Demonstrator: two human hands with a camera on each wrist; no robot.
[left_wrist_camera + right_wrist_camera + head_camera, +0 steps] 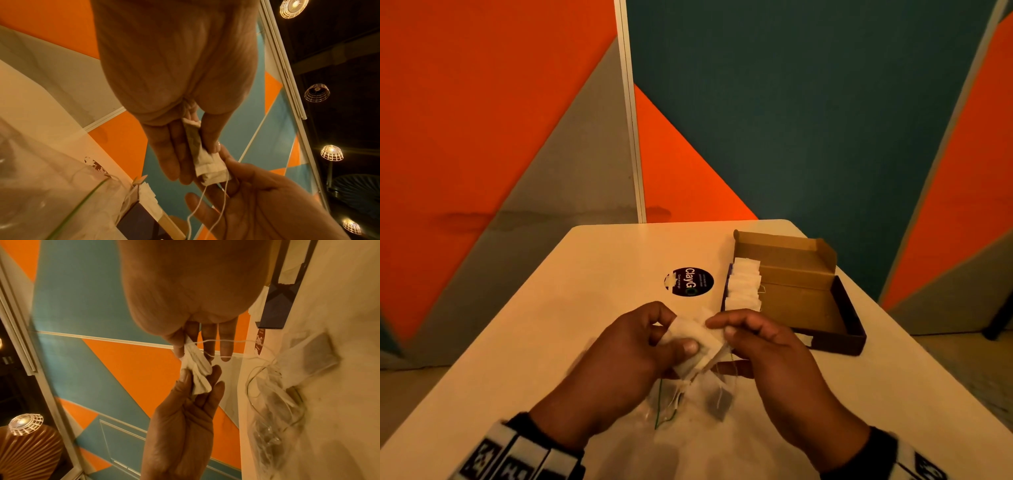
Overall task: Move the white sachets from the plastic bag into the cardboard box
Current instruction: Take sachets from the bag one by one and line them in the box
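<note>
A small bunch of white sachets [697,339] with strings hangs above the table, held from both ends. My left hand [678,330] pinches it between thumb and fingers, which the left wrist view shows on the sachets [205,164]. My right hand [720,327] pinches the other end, thumb and forefinger on the sachets [195,365]. The clear plastic bag [681,404] lies on the table under my hands, with sachets and strings inside. The open cardboard box [801,301] stands to the right, with a row of white sachets [744,286] along its left side.
One darker sachet [720,401] lies beside the bag, also seen on the table as a sachet [312,353]. A round black sticker [690,281] is on the white table [551,325]. Orange, grey and teal wall panels stand close behind.
</note>
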